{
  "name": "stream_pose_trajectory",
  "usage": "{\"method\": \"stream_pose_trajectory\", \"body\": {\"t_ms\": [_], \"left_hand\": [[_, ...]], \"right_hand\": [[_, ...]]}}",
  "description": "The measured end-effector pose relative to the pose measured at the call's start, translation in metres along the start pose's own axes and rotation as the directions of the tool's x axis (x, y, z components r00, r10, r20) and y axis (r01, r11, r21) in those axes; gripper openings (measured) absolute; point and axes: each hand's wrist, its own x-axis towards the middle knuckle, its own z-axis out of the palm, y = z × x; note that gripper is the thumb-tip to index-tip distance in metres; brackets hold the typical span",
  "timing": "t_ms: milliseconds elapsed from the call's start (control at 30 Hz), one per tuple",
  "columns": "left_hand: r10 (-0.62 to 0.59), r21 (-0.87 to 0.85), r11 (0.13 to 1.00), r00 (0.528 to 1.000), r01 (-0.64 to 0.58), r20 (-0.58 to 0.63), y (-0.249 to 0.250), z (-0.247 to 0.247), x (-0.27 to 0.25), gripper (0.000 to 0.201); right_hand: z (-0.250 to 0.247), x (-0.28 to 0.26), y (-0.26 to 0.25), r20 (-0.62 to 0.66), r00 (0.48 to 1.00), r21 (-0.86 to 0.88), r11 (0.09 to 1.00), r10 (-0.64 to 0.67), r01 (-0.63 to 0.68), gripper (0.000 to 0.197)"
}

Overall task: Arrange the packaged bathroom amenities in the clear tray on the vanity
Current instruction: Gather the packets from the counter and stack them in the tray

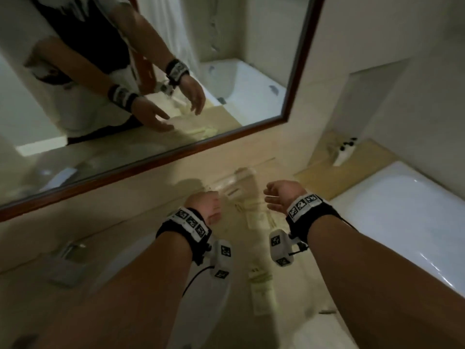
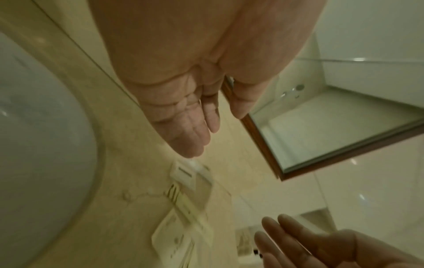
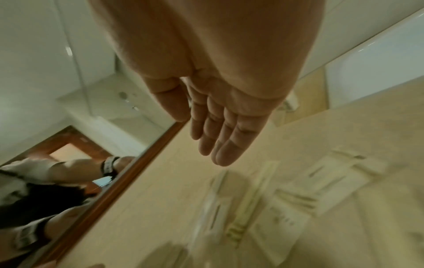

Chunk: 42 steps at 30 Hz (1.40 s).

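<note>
Several pale packaged amenities [image 1: 254,212] lie in and around a clear tray [image 1: 241,176] on the beige vanity, blurred by motion. More packets [image 1: 261,285] lie nearer me, between my forearms. My left hand [image 1: 205,207] hovers just left of the tray, fingers straight and empty, as its wrist view shows [image 2: 195,130] above the packets [image 2: 183,204]. My right hand [image 1: 279,195] hovers just right of the tray, palm turned inward, fingers straight and empty [image 3: 220,137], above the blurred packets [image 3: 282,195].
A wood-framed mirror [image 1: 176,147] runs along the wall behind the vanity. A white basin [image 2: 34,154] sits to the left with a chrome tap [image 1: 68,258] beside it. A white bathtub [image 1: 402,210] lies to the right, and a white fitting [image 1: 342,149] on its tiled ledge.
</note>
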Motion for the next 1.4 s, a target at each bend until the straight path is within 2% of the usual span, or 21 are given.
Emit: {"method": "stream_pose_trajectory", "body": {"t_ms": [133, 267, 400, 600, 733, 867, 1000, 1100, 1133, 1200, 1300, 1400], "left_hand": [[-0.059, 0.102, 0.993, 0.998, 0.059, -0.009, -0.028, 0.051, 0.022, 0.017], [-0.155, 0.216, 0.964, 0.988, 0.152, -0.006, -0.062, 0.075, 0.035, 0.016], [-0.233, 0.269, 0.934, 0.972, 0.234, -0.036, -0.089, 0.079, 0.038, 0.015], [-0.296, 0.323, 0.895, 0.951, 0.309, -0.091, -0.111, 0.066, 0.034, 0.017], [-0.408, 0.421, 0.816, 0.911, 0.396, -0.065, -0.131, 0.054, 0.024, 0.021], [-0.444, 0.486, 0.772, 0.895, 0.409, -0.048, -0.151, 0.048, 0.018, 0.032], [-0.468, 0.445, 0.793, 0.884, 0.415, 0.009, -0.172, 0.051, 0.013, 0.036], [-0.448, 0.445, 0.807, 0.893, 0.387, 0.036, -0.182, 0.053, 0.009, 0.035], [-0.436, 0.445, 0.814, 0.899, 0.373, 0.043, -0.185, 0.053, 0.008, 0.033], [-0.421, 0.440, 0.824, 0.905, 0.357, 0.056, -0.190, 0.052, 0.007, 0.031], [-0.386, 0.451, 0.835, 0.920, 0.316, 0.072, -0.196, 0.047, 0.002, 0.027], [-0.324, 0.425, 0.864, 0.944, 0.268, 0.065, -0.195, 0.035, -0.006, 0.022]], "right_hand": [[-0.064, 0.020, 0.029, -0.107, 0.991, 0.021, 0.996, 0.085, -0.083, 0.018], [-0.095, 0.029, 0.067, -0.150, 0.969, 0.026, 0.980, 0.199, -0.197, 0.017], [-0.101, 0.027, 0.103, -0.121, 0.955, 0.006, 0.962, 0.271, -0.272, 0.020], [-0.085, 0.014, 0.137, -0.070, 0.941, -0.082, 0.938, 0.332, -0.337, 0.021], [-0.076, 0.006, 0.158, -0.062, 0.921, -0.124, 0.912, 0.385, -0.390, 0.020], [-0.068, -0.004, 0.176, -0.010, 0.906, -0.158, 0.894, 0.424, -0.420, 0.025], [-0.064, -0.012, 0.186, 0.043, 0.894, -0.188, 0.883, 0.446, -0.431, 0.030], [-0.065, -0.016, 0.191, 0.141, 0.878, -0.206, 0.881, 0.457, -0.426, 0.042], [-0.066, -0.015, 0.192, 0.160, 0.879, -0.225, 0.883, 0.450, -0.411, 0.039], [-0.064, -0.014, 0.192, 0.157, 0.888, -0.263, 0.885, 0.433, -0.385, 0.017], [-0.056, -0.014, 0.194, 0.227, 0.864, -0.275, 0.881, 0.450, -0.386, 0.016], [-0.043, -0.016, 0.189, 0.259, 0.872, -0.321, 0.888, 0.416, -0.328, 0.009]]}}
